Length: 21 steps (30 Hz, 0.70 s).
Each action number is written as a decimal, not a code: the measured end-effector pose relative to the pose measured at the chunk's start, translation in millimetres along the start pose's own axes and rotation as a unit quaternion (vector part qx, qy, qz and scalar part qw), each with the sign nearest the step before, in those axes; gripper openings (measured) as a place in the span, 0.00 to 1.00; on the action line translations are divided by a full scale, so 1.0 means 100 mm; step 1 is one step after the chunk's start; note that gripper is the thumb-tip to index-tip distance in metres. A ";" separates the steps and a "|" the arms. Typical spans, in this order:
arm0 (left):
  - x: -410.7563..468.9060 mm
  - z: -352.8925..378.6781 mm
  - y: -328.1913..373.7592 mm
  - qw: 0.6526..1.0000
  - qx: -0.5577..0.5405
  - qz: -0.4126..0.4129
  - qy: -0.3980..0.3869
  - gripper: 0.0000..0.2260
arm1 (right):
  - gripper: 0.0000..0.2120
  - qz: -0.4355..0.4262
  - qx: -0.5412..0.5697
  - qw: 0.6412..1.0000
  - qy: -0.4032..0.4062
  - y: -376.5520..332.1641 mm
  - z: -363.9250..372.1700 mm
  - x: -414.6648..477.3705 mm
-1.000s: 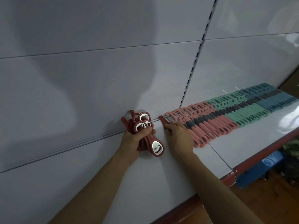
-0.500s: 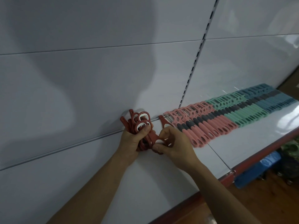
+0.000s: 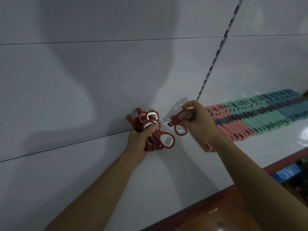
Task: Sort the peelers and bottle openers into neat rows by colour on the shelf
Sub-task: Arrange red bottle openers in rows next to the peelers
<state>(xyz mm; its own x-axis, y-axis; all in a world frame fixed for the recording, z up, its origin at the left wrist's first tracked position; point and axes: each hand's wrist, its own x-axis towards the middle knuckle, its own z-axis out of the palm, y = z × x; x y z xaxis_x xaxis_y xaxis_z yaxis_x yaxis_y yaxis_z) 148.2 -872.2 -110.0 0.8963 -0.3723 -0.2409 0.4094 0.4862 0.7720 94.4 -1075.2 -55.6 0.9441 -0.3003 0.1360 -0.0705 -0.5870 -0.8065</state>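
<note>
Done, right: rows of pink, green, blue plastic peelers (image 3: 260, 117). Unplaced: dark-red bottle-opener bundle (image 3: 150, 123) clamped in left grip (image 3: 141, 140), another opener (image 3: 180, 116) pinched in right grip (image 3: 200, 124).

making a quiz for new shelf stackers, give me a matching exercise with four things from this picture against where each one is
Things
1. bunch of red bottle openers
2. single red bottle opener
3. pink peelers
4. blue peelers

Places
a. far right end of the row on the shelf
b. pinched in the fingers of the right hand
c. gripped in the left hand
d. left end of the row, partly behind the right hand

Pairs: 1-c, 2-b, 3-d, 4-a
</note>
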 end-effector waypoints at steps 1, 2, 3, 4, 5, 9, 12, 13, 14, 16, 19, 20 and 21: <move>0.00 0.00 0.00 1.000 -0.004 -0.002 0.000 0.16 | 0.15 -0.004 -0.046 0.999 -0.015 0.02 -0.01 0.09; 0.00 0.01 0.00 1.000 -0.005 -0.005 0.001 0.17 | 0.13 -0.003 -0.082 0.996 -0.031 0.02 -0.01 0.18; 0.00 0.02 0.00 1.000 -0.005 -0.006 0.003 0.17 | 0.12 0.006 -0.098 0.994 -0.044 0.03 -0.01 0.26; -0.01 0.02 0.01 1.000 -0.007 -0.008 0.004 0.17 | 0.10 0.019 -0.092 0.994 -0.056 0.05 0.00 0.34; -0.02 0.03 0.01 1.000 -0.009 -0.008 0.007 0.17 | 0.09 0.031 -0.069 0.995 -0.065 0.06 0.02 0.40; -0.04 0.04 0.01 1.000 -0.003 0.002 0.018 0.19 | 0.07 0.011 -0.083 0.993 -0.077 0.11 0.23 0.46; -0.03 0.03 -0.01 1.000 -0.006 0.009 0.029 0.25 | 0.07 -0.037 -0.161 0.986 -0.034 0.16 0.37 0.40; -0.02 0.03 -0.01 1.000 -0.003 0.010 0.027 0.28 | 0.05 -0.058 -0.167 0.984 0.004 0.17 0.37 0.36; -0.01 0.03 -0.02 1.000 -0.001 0.011 0.027 0.28 | 0.03 -0.080 -0.169 0.981 0.045 0.18 0.37 0.31; 0.00 0.03 -0.03 1.000 -0.002 0.013 0.025 0.23 | 0.02 -0.106 -0.190 0.973 0.076 0.19 0.35 0.19; 0.01 0.04 -0.05 1.000 -0.008 0.019 0.016 0.21 | 0.08 -0.113 -0.250 0.962 0.015 0.25 0.43 -0.02; 0.02 0.04 -0.06 1.000 -0.009 0.022 0.014 0.23 | 0.09 -0.106 -0.259 0.960 0.005 0.27 0.47 -0.07; 0.02 0.04 -0.06 1.000 -0.008 0.024 0.013 0.24 | 0.10 -0.097 -0.261 0.960 0.007 0.28 0.50 -0.11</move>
<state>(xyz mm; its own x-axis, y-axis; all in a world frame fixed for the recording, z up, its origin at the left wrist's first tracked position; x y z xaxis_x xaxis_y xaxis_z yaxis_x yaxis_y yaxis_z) 146.9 -878.5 -112.7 0.9194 -0.3269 -0.2187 0.3675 0.5158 0.7739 98.0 -1050.9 -108.6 0.9518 -0.1554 0.2646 -0.0497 -0.9290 -0.3668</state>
